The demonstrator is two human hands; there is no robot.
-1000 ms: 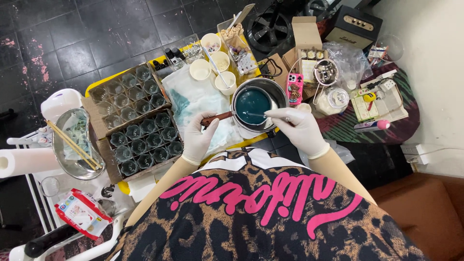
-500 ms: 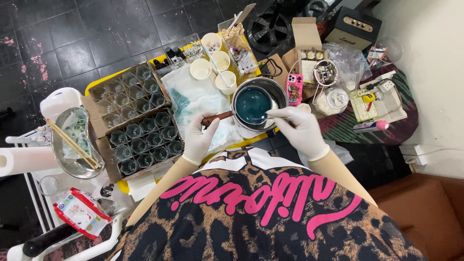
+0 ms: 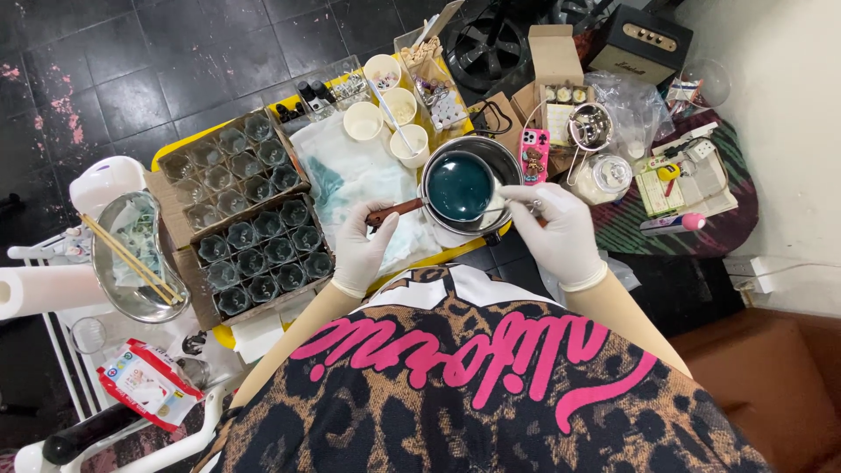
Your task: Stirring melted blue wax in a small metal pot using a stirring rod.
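A small metal saucepan full of dark teal liquid sits on a stained white cloth on the yellow table. My left hand, in a white glove, grips the pan's brown wooden handle. My right hand, also gloved, holds a thin metal stirrer whose tip dips into the liquid at the pan's near rim.
Two cardboard trays of several empty small glass jars lie left of the pan. Three white cups stand behind it. A pink phone, a metal bowl with chopsticks, a paper roll and clutter surround the table.
My right hand has shifted slightly around the pan's near rim with the stirrer. My left hand stays on the handle.
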